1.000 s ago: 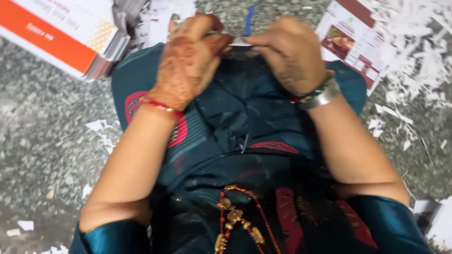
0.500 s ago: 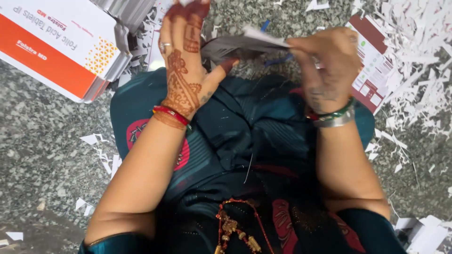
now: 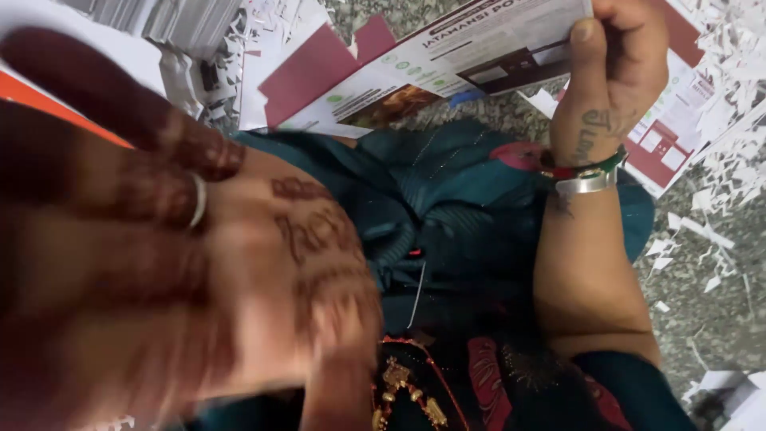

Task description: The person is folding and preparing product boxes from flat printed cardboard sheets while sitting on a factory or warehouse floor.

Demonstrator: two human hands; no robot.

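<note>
Your right hand [image 3: 614, 60] is closed around the edge of a flat printed carton blank [image 3: 479, 40], white with maroon panels, thumb pressed on its face and fingers behind; you hold it up at the top of the view, above your lap. On that wrist sit a silver bangle [image 3: 586, 183] and a red-and-green one just above it. Your left hand [image 3: 159, 263] is raised very close to the camera (blurred, filling the left half), fingers spread wide and flat, gripping nothing; henna patterns cover its back and a ring [image 3: 197, 199] sits on one finger. Below both hands lies your teal garment [image 3: 455, 215] with a red and gold necklace [image 3: 407, 387] at the bottom. More maroon and white blanks [image 3: 319, 68] lie on the speckled grey floor [image 3: 718, 311] beyond your knees, and white paper scraps [image 3: 718, 48] are strewn at the right
</note>
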